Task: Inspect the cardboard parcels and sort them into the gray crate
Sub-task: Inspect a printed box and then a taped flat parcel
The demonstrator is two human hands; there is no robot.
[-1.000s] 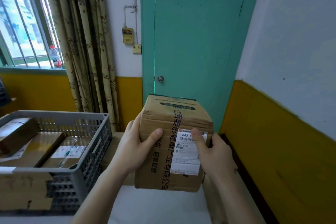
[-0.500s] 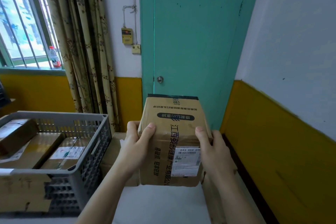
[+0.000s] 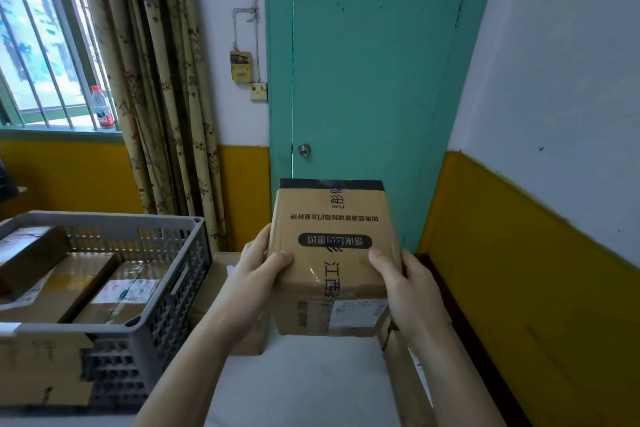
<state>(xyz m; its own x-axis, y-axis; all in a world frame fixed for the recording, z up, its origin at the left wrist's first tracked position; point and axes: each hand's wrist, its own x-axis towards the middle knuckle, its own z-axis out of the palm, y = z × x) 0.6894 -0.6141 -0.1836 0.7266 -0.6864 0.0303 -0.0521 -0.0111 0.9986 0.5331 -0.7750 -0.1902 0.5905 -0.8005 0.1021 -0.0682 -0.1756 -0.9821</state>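
Hands grip a brown printed cardboard parcel (image 3: 330, 253), left hand (image 3: 258, 276) and right hand (image 3: 407, 291) clamping opposite sides, right of the gray slatted plastic crate (image 3: 162, 315) holding parcels

One head-worn wide-angle view — looking forward and slightly down, close over the held parcel (image 3: 330, 253), facing the teal door (image 3: 363, 62).

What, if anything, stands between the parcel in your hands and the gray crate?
Nothing visible: the parcel, gripped by the left hand and right hand, is held above the gray crate's rim, with open space between.
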